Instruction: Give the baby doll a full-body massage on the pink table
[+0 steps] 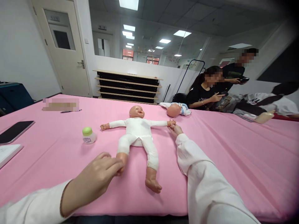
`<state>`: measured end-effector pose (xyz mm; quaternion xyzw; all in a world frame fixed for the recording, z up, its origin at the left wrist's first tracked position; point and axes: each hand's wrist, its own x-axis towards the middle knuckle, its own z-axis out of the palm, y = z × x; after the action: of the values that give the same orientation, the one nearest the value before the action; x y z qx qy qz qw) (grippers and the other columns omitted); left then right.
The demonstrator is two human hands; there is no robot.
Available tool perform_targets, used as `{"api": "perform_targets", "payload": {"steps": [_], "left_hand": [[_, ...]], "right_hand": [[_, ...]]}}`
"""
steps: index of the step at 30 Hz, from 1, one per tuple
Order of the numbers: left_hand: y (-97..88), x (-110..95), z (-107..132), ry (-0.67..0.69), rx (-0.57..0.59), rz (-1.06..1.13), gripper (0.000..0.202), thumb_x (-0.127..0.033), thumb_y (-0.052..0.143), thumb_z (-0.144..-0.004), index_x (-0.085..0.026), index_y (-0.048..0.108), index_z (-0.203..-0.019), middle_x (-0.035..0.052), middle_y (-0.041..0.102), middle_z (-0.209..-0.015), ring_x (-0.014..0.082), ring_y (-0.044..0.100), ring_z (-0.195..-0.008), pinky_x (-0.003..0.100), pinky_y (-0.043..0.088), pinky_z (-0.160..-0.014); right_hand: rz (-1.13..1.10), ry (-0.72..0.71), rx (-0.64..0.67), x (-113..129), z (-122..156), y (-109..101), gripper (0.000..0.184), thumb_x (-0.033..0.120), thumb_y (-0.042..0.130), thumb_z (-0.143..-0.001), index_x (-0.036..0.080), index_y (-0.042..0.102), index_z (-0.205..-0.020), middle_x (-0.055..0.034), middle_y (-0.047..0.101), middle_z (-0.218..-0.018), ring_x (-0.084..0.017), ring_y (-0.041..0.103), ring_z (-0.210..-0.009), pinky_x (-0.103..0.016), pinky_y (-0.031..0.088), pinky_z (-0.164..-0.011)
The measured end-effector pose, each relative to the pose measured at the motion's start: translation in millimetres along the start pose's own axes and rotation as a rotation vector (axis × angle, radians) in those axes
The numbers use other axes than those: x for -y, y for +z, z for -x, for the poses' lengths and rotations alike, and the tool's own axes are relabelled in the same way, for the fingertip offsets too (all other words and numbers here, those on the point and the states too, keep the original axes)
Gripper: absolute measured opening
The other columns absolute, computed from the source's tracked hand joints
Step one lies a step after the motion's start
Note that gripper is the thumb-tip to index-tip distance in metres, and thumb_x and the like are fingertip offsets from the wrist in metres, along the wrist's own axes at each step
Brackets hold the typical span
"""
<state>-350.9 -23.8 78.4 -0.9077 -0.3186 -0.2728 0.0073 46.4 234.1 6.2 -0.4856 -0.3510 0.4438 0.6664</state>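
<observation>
A baby doll [139, 128] with a white cloth body lies on its back on the pink table cover [98, 199], arms stretched out sideways and legs towards me. My left hand [97, 174] is closed on the foot at the left, and its fingers partly hide that foot. At the right, my right hand [177, 130] pinches the doll's small hand [171, 123] between its fingers. The doll's other foot [153, 180] rests free on the cover. Left of the doll stands a small white jar [89, 137] with a green lid.
A second doll [174, 110] with white and blue cloth lies at the far edge. To the left are a phone [17, 131], a white box [9, 154] and a pen [71, 111]. A bottle [265, 116] lies at the right, near several people [207, 93].
</observation>
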Motion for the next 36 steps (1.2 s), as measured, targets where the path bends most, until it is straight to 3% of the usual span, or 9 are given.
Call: {"api": "perform_targets", "payload": {"steps": [4,9,14,18,23,26,29,32,36], "left_hand": [[36.9,-1.5,37.6,-0.020,0.010,-0.015,0.029,-0.003,0.032,-0.084,-0.020,0.054,-0.096,0.0034,0.063,-0.090,0.0127,0.054,-0.071,0.027,0.041,-0.067],[65.4,1.0,52.7,-0.013,-0.058,-0.030,0.025,-0.007,0.034,-0.086,-0.017,0.053,-0.096,0.0055,0.063,-0.090,0.0146,0.055,-0.074,0.028,0.044,-0.067],[69.6,1.7,53.4,-0.046,-0.049,-0.021,0.022,-0.008,0.036,-0.085,-0.018,0.053,-0.093,0.0050,0.062,-0.089,0.0151,0.056,-0.075,0.028,0.045,-0.067],[70.7,-0.1,53.9,-0.062,-0.021,0.026,0.022,-0.008,0.037,-0.085,-0.019,0.053,-0.095,0.0042,0.061,-0.094,0.0143,0.056,-0.079,0.027,0.045,-0.070],[52.2,-6.9,45.1,-0.073,0.067,0.052,0.011,-0.022,0.048,-0.084,-0.020,0.054,-0.093,0.0032,0.061,-0.093,0.0146,0.055,-0.080,0.026,0.044,-0.070],[37.2,-10.0,7.0,-0.064,0.176,0.043,0.016,-0.035,0.052,-0.082,-0.020,0.056,-0.086,0.0030,0.059,-0.090,0.0172,0.053,-0.081,0.031,0.043,-0.071],[48.5,-3.8,-69.7,-0.018,0.190,0.070,0.022,-0.035,0.044,-0.085,-0.019,0.056,-0.095,0.0049,0.058,-0.095,0.0205,0.053,-0.088,0.037,0.042,-0.077],[94.0,15.3,-166.2,-0.051,0.144,0.201,0.030,-0.032,0.045,-0.084,-0.015,0.054,-0.108,0.0107,0.056,-0.109,0.0246,0.050,-0.102,0.041,0.037,-0.089],[163.5,43.1,-260.9,-0.326,0.098,0.563,0.052,-0.018,0.057,-0.074,-0.005,0.043,-0.123,0.0197,0.039,-0.132,0.0282,0.032,-0.125,0.038,0.023,-0.104]], "right_hand": [[-0.089,0.101,-0.030,-29.2,10.8,-17.2,0.024,0.006,0.052,-0.068,0.021,0.059,-0.086,-0.0027,0.051,-0.121,-0.017,0.047,-0.115,-0.030,0.045,-0.093],[-0.185,0.108,-0.028,-38.9,10.9,-22.5,0.026,0.001,0.049,-0.069,0.019,0.060,-0.085,-0.0019,0.054,-0.117,-0.014,0.046,-0.116,-0.027,0.041,-0.097],[-0.240,0.086,-0.085,-41.5,8.6,-29.6,0.016,0.002,0.057,-0.068,0.015,0.055,-0.077,-0.0058,0.060,-0.097,-0.016,0.053,-0.108,-0.031,0.041,-0.098],[-0.277,0.063,-0.157,-43.6,7.3,-33.4,0.024,0.000,0.061,-0.065,0.015,0.050,-0.080,-0.0055,0.059,-0.088,-0.018,0.058,-0.101,-0.035,0.043,-0.095],[-0.320,0.045,-0.205,-44.5,6.6,-32.7,0.024,-0.002,0.057,-0.065,0.014,0.051,-0.082,-0.0076,0.058,-0.090,-0.019,0.058,-0.101,-0.037,0.043,-0.095],[-0.344,0.014,-0.231,-45.6,7.5,-29.8,0.027,-0.003,0.057,-0.062,0.014,0.052,-0.082,-0.0081,0.058,-0.097,-0.019,0.055,-0.105,-0.036,0.042,-0.097],[-0.361,-0.036,-0.254,-45.8,11.1,-25.4,0.032,-0.004,0.057,-0.060,0.014,0.053,-0.086,-0.0078,0.057,-0.105,-0.018,0.052,-0.109,-0.034,0.041,-0.098],[-0.370,-0.083,-0.242,-44.7,17.5,-20.8,0.033,-0.002,0.056,-0.062,0.016,0.054,-0.090,-0.0073,0.056,-0.112,-0.018,0.052,-0.109,-0.035,0.043,-0.097],[-0.378,-0.127,-0.190,-42.8,25.8,-17.9,0.036,0.000,0.056,-0.063,0.018,0.055,-0.093,-0.0061,0.055,-0.114,-0.016,0.054,-0.107,-0.034,0.044,-0.096]]}}
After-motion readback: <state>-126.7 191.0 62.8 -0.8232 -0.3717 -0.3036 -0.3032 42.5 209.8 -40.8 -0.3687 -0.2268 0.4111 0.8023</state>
